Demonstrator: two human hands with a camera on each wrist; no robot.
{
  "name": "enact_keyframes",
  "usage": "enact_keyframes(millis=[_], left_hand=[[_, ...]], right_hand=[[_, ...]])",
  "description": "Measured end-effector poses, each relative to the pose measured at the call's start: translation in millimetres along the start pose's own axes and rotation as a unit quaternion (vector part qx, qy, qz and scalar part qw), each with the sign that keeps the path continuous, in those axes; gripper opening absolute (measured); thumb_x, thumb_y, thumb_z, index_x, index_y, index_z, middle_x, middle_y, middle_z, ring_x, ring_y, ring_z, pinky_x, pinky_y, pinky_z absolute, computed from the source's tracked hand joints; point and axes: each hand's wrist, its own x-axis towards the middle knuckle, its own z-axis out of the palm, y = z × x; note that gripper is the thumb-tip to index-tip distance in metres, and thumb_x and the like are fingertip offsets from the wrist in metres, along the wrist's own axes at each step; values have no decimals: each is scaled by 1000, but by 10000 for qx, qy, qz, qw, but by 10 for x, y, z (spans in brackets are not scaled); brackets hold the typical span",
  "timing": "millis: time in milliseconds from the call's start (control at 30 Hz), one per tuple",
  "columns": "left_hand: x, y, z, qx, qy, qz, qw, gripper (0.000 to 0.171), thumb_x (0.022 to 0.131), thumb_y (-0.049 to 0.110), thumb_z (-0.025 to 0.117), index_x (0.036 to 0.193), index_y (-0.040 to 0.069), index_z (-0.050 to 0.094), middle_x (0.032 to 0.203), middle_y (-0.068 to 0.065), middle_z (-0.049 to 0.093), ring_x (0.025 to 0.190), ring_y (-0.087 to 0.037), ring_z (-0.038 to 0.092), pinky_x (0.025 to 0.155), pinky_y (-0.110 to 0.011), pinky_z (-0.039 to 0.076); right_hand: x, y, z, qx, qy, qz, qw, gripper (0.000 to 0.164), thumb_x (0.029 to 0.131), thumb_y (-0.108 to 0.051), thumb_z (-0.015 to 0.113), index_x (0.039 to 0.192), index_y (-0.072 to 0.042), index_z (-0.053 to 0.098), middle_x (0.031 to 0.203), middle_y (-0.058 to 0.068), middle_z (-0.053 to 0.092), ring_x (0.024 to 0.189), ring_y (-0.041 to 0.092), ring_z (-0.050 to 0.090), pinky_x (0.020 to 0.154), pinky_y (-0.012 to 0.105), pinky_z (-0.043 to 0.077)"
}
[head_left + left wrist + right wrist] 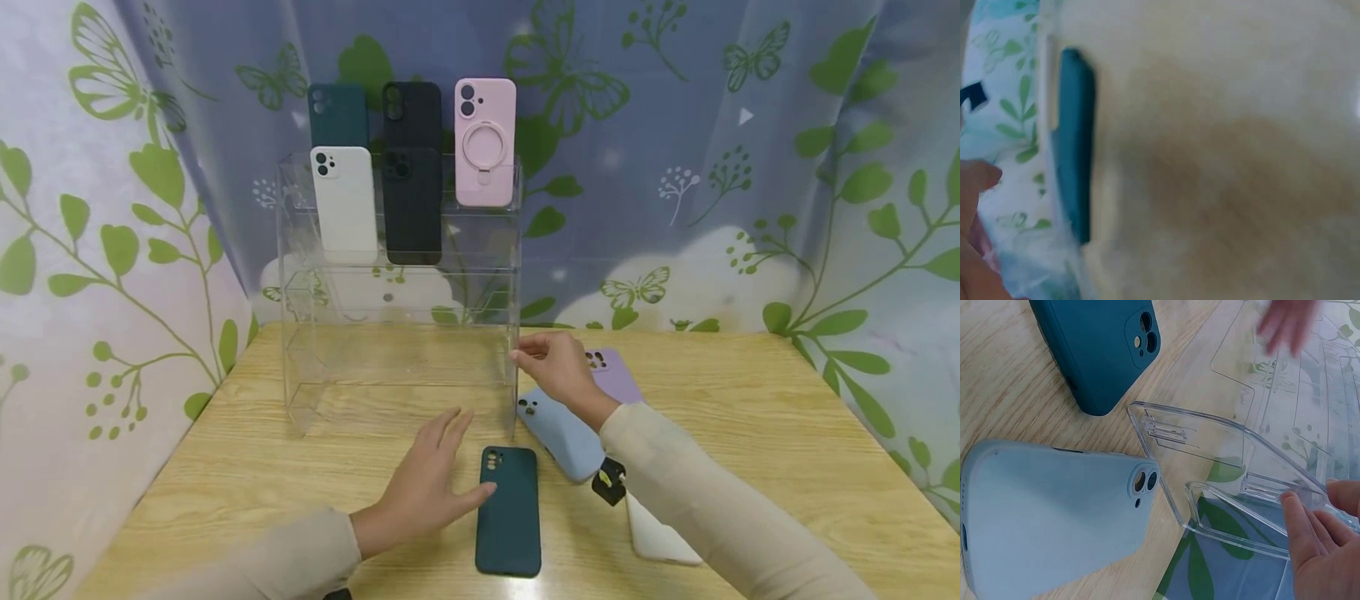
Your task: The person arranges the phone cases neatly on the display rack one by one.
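Dark teal phone case (508, 525) on the tabletop (720, 400), at five o'clock from the clear stand (405, 350).
The right hand (557, 367) has its grip pinching the stand's side edge at four o'clock; the left hand (423, 479) has its grip released, fingers spread, thumb over the teal case's ten o'clock edge, contact unclear. A light blue case (564, 435) lies at one o'clock from the teal one; five cases stand in the upper tiers, eleven to one o'clock.
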Motion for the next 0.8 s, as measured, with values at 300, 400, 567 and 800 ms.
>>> enact_keyframes(millis=[300,400,567,800], left_hand=[[-50,-27,306,-87,-1754,210,9842,107,78,73,58,155,11,16,160,-14,7,146,-33,8,112,-58,21],[-41,-45,348,73,-2123,432,9762,112,76,78,54,156,13,10,161,-14,0,147,-33,2,112,-60,16],[-22,-63,360,278,-2452,761,9661,111,78,79,51,156,14,6,160,-14,-8,147,-33,-5,113,-61,11],[0,-114,348,601,-2570,1067,9586,112,78,81,48,156,15,3,160,-14,-9,147,-32,-6,113,-60,11]], right_hand=[[-5,-18,-12,-4,-36,5,10000,33,93,-21,65,121,-3,66,114,13,68,104,27,64,84,41,54],[-4,-20,-9,16,-44,33,10000,33,93,-21,65,121,-3,66,114,13,68,105,27,64,84,41,54],[-1,-20,-9,22,-39,81,10000,34,93,-22,65,121,-3,65,116,13,68,106,27,64,85,41,54],[-1,-8,-7,55,-43,65,10000,34,93,-21,65,122,-2,65,115,13,68,105,27,64,84,41,54]])
